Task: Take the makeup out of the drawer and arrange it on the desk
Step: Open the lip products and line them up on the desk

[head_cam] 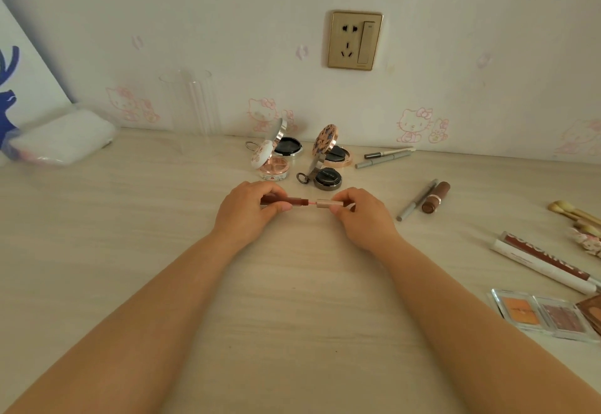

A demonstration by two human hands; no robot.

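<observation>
Over the middle of the pale wooden desk (292, 300), my left hand (250, 215) grips a brown lip-gloss tube (294, 200) and my right hand (361, 215) pinches its gold cap (325, 203). The cap is pulled a little off the tube, with a pink stem showing between them. Behind my hands stand several open compacts: a white one (270, 160), a black one (287, 145), a gold patterned one (335, 150) and a dark one (325, 179). The drawer is out of view.
Two pencils (383, 156) lie by the wall. A grey pencil (416, 200) and a brown lipstick (435, 197) lie to the right. Further right are brushes (575, 215), long tubes (549, 264) and eyeshadow palettes (546, 316). A clear acrylic holder (192, 104) and a tissue pack (65, 137) stand at back left.
</observation>
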